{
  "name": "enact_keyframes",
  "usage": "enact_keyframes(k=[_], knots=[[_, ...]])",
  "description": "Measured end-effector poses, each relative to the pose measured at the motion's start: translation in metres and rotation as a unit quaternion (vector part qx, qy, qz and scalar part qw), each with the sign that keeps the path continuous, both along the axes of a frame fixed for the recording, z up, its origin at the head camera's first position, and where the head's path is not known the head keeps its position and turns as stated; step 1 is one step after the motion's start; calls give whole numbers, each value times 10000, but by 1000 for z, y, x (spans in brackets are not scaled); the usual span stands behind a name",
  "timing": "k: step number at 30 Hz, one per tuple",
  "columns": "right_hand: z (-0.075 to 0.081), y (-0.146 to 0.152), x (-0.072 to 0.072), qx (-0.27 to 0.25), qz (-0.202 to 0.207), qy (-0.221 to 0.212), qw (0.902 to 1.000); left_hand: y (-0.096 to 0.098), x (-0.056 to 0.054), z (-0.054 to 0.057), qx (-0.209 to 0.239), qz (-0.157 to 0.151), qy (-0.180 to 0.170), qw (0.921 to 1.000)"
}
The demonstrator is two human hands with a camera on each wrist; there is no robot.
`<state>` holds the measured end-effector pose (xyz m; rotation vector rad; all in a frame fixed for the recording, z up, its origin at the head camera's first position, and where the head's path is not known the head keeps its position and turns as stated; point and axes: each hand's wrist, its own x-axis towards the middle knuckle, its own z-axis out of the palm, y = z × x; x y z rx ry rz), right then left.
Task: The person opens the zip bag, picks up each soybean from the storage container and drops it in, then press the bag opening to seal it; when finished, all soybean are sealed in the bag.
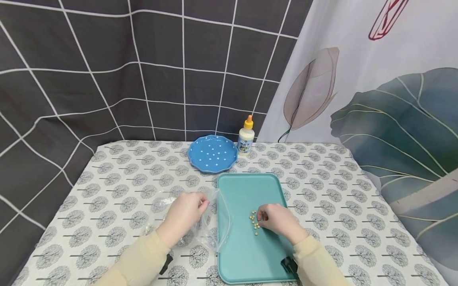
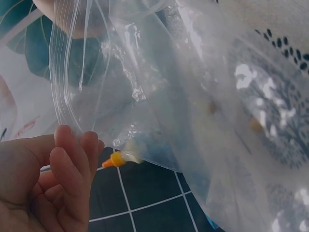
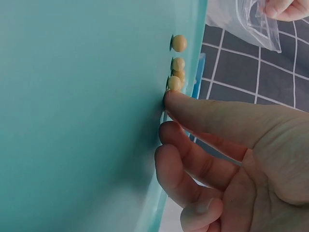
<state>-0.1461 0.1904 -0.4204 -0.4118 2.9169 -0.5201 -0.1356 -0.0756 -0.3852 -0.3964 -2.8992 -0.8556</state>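
My left hand (image 1: 184, 216) pinches the rim of a clear zip bag (image 1: 223, 216), with thumb and fingertips together at its edge. In the left wrist view the bag (image 2: 145, 87) spreads wide, and a few blurred yellowish beans show through its plastic. My right hand (image 1: 279, 220) reaches down to the teal tray (image 1: 247, 190), its fingers bent beside a small cluster of soybeans (image 1: 253, 217). Up close, the right thumb is against the tray, right by a short row of soybeans (image 3: 179, 43). Whether a bean lies between thumb and forefinger is hidden.
Behind the tray stand a blue scalloped plate (image 1: 212, 154) with white dots and a small bottle (image 1: 245, 137) with an orange-yellow tip. A tree-print cloth (image 1: 118, 234) covers the table. Dark grid fabric (image 1: 157, 87) and a leaf-print curtain (image 1: 386, 119) hang behind.
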Motion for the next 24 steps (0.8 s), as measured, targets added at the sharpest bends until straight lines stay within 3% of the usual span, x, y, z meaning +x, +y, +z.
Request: enact_keyframes(k=[17, 24], knots=[[1, -1, 0, 38, 25, 335, 9994, 2, 1, 2, -4, 19, -28, 10000], [6, -7, 2, -282, 180, 595, 9977, 1, 1, 1, -29, 12, 11, 10000]])
